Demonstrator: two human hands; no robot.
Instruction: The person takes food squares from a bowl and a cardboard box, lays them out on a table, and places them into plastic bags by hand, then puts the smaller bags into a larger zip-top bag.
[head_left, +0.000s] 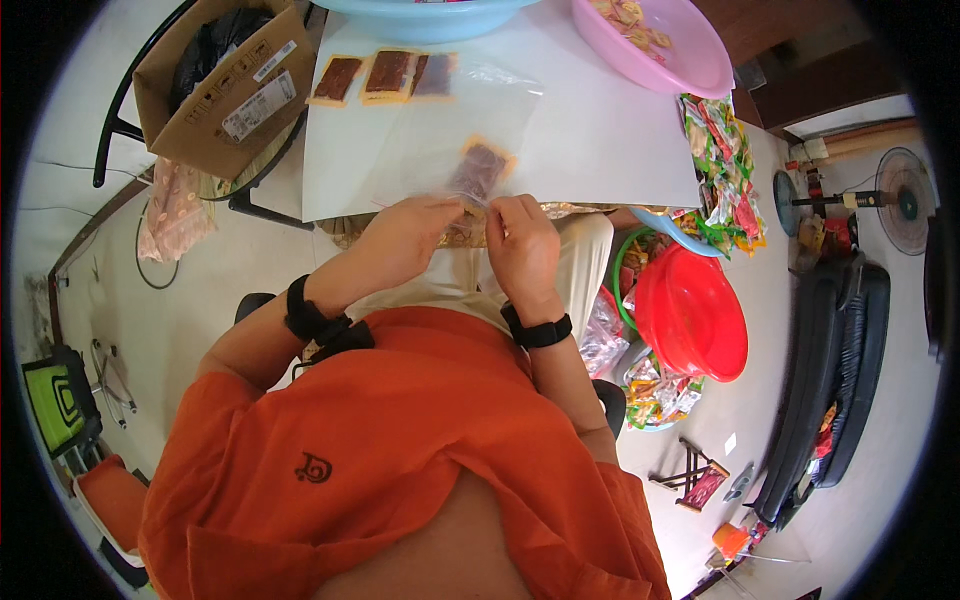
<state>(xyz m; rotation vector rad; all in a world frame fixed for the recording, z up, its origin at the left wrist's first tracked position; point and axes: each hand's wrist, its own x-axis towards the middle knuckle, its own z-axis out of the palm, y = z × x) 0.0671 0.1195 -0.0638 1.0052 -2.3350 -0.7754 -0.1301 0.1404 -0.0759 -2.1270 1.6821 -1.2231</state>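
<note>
A large clear plastic bag lies across the white tabletop in front of me. My left hand pinches its near edge, just past the front of the table. Close by on the right, my right hand grips the same edge with curled fingers. Through the film shows a brown packet with a yellow border; whether it sits inside or under the bag I cannot tell. Farther off are a single similar packet and a small stack of packets, with another packet partly beneath the film.
A blue basin and a pink basin stand at the table's far side. Left is a cardboard box holding a black bag. Colourful wrappers hang off the right edge, above a red basin. A folding stool stands on the floor.
</note>
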